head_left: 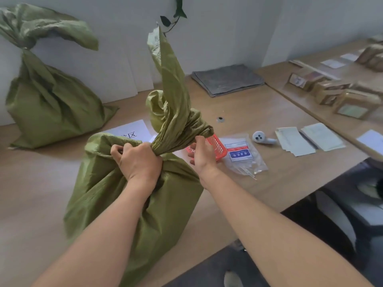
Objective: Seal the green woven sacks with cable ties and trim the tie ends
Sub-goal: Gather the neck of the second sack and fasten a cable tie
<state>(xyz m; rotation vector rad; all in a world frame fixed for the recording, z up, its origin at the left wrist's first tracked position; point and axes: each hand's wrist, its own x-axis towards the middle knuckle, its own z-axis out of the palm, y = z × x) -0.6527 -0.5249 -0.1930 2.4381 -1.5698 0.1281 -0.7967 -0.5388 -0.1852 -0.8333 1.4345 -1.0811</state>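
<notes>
A green woven sack (132,199) stands on the wooden table in front of me. My left hand (136,160) grips its gathered neck tightly. The loose top of the sack twists upward and to the right above that grip. My right hand (202,153) touches the bunched end of the fabric with its fingertips, fingers mostly relaxed. A clear bag of white cable ties (245,158) lies on the table just right of my right hand. A second green sack (51,104) stands at the back left with its neck cinched.
A small orange basket (218,146) sits behind my right hand. A white gadget (262,138), stacks of paper slips (308,139), a grey folded cloth (227,79) and brown boxes (339,96) lie to the right. A printed sheet (132,131) lies behind the sack.
</notes>
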